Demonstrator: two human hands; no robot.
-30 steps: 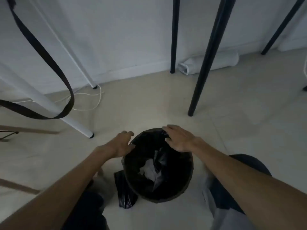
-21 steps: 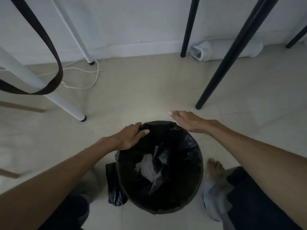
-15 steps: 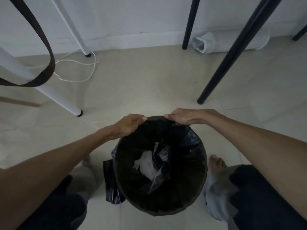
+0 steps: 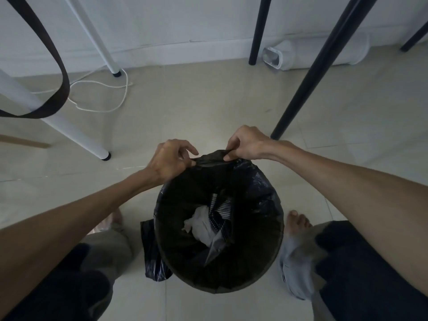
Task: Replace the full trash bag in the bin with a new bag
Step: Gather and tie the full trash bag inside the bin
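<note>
With my left hand (image 4: 170, 162) and right hand (image 4: 246, 144) both pinching the trash bag (image 4: 209, 159) at the far rim of the bin (image 4: 231, 287), I should peel it evenly, lifting slowly to avoid tearing.

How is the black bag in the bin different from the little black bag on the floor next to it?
The black bag in the bin is opened wide and lines the bin; the little black bag on the floor lies crumpled and limp. The left hand and right hand pinch the bin bag's far edge; nothing touches the floor bag. The bin bag holds white trash. Both are shiny black plastic.
</note>
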